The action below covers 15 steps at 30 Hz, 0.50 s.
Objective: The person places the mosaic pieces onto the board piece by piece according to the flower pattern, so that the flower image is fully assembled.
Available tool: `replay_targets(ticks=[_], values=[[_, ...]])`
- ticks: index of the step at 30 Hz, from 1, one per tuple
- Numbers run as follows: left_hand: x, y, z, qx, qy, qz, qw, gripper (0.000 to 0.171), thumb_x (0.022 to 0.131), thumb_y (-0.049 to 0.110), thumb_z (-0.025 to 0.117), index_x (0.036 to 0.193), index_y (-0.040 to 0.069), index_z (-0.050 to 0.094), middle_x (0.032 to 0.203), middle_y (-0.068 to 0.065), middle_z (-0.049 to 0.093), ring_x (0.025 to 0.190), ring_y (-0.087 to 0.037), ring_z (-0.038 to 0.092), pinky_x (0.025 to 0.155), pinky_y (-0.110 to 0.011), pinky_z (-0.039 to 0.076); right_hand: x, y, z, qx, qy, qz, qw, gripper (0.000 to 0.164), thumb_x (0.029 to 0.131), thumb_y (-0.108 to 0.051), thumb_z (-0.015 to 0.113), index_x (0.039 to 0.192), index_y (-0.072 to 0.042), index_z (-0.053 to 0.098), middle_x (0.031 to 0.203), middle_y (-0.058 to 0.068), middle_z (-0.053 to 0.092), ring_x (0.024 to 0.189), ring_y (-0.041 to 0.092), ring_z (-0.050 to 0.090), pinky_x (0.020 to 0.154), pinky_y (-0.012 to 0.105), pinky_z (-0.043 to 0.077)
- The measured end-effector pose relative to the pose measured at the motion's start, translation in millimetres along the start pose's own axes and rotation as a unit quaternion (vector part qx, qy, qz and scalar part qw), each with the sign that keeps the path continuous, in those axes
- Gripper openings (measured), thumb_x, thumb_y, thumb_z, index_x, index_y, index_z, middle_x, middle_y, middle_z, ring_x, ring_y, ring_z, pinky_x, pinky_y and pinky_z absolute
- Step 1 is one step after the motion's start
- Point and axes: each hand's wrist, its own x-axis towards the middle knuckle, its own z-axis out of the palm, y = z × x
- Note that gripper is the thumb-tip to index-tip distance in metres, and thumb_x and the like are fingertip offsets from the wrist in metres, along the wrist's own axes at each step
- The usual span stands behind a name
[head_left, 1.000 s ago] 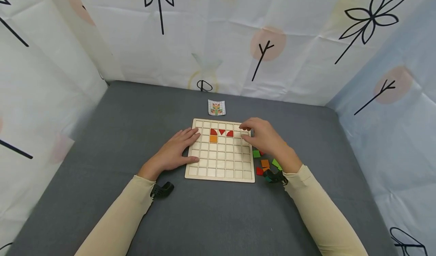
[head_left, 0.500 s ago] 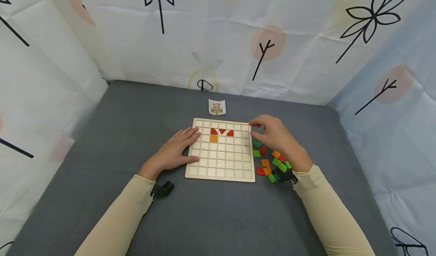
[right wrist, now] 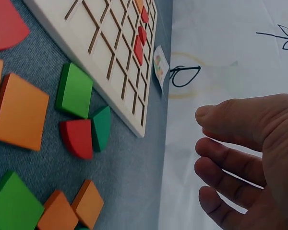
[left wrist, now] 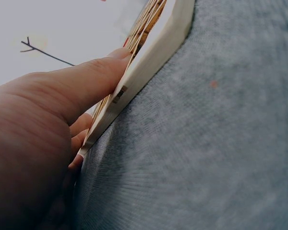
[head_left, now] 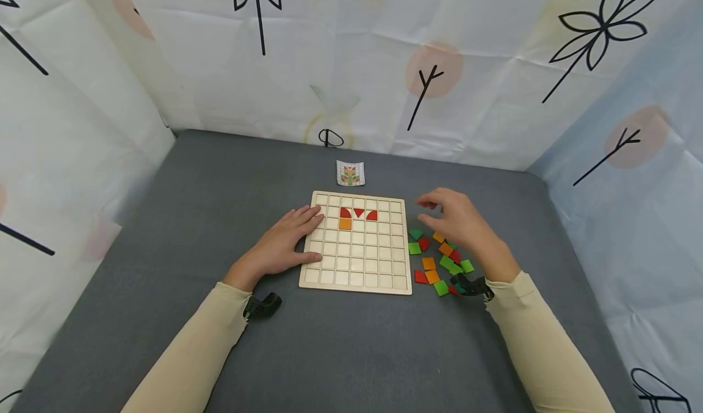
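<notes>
A square wooden grid board (head_left: 356,266) lies on the table, with two red quarter-circle pieces (head_left: 371,215), a red triangle (head_left: 359,212) and an orange square (head_left: 345,224) in its upper cells. My left hand (head_left: 282,242) rests on the board's left edge, its thumb and fingertips on the rim; the left wrist view shows the thumb (left wrist: 93,79) lying over that edge. Beyond the board's right side, my right hand (head_left: 453,218) hovers with fingers loosely bent and nothing between them. Below it lie loose pieces, among them a green square (right wrist: 74,91) and a red quarter circle (right wrist: 78,138).
A small pattern card (head_left: 350,173) lies behind the board. Several red, orange and green pieces, such as an orange square (head_left: 428,263), are scattered along the board's right side. A printed white curtain (head_left: 373,65) encloses the grey table (head_left: 340,352) at the back and sides.
My right hand has moved right, from over the board's upper right corner to beside it, uncovering more loose pieces. The left hand and the pieces on the board stay put.
</notes>
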Motion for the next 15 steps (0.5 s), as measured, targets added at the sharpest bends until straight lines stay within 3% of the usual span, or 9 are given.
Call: replay_targets(ticks=[15], values=[[0.1, 1.3, -0.5, 0.002, -0.003, -0.004, 1.0000, 0.094, 0.100, 0.046, 0.079, 0.171, 0.006, 0.033, 0.179, -0.013, 0.022, 0.166, -0.034, 0.012, 0.134, -0.051, 0.007, -24.4, 21.5, -11.6, -0.026, 0.007, 0.035, 0.999, 0.033, 0.100, -0.007, 0.079, 0.132, 0.002, 0.074, 0.123, 0.020, 0.070, 0.109, 0.039, 0.063, 0.091, 0.058, 0.055]])
